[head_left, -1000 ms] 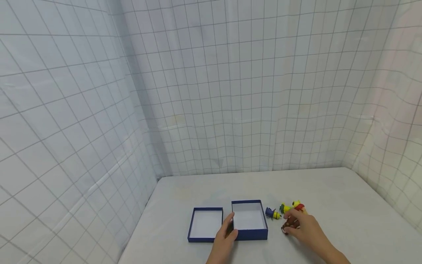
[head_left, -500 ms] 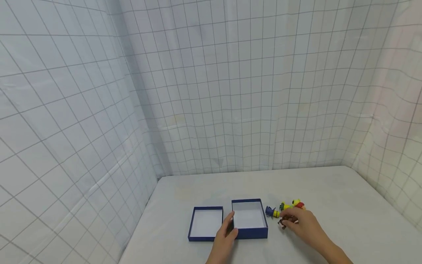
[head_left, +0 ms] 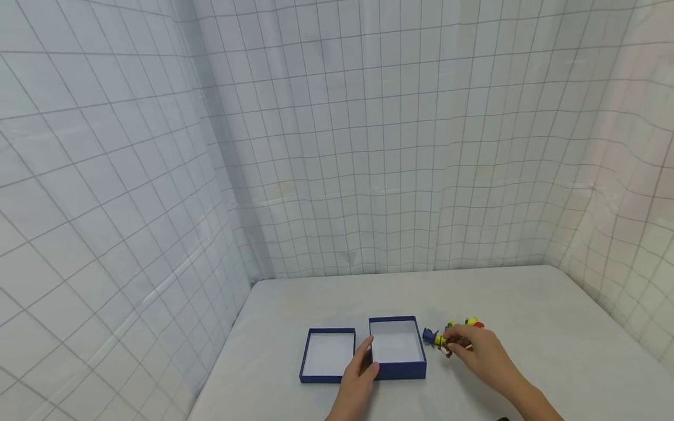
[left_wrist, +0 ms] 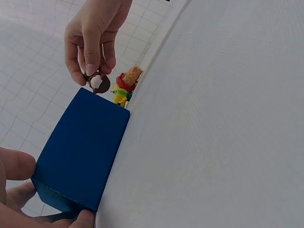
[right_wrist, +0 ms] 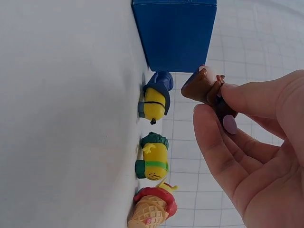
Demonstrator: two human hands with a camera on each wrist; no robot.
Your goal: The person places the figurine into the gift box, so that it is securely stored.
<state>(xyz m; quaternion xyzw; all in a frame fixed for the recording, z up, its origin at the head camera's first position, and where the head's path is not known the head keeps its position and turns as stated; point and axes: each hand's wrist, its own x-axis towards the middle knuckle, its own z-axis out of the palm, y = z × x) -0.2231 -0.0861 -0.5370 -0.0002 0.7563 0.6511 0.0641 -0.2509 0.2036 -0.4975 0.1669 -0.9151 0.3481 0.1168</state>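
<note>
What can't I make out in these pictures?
Right wrist view: part of the small, glossy brown figure, covered by the right hand.
Head view: most of the small yellow-and-green figure, behind the right hand.
Left wrist view: the inside of the square blue box, hidden by its outer wall.
Head view: what the small dark thing is, cut off by the bottom edge.

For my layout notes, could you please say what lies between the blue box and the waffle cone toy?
The right wrist view shows a blue and yellow toy, then a green and yellow toy.
</note>
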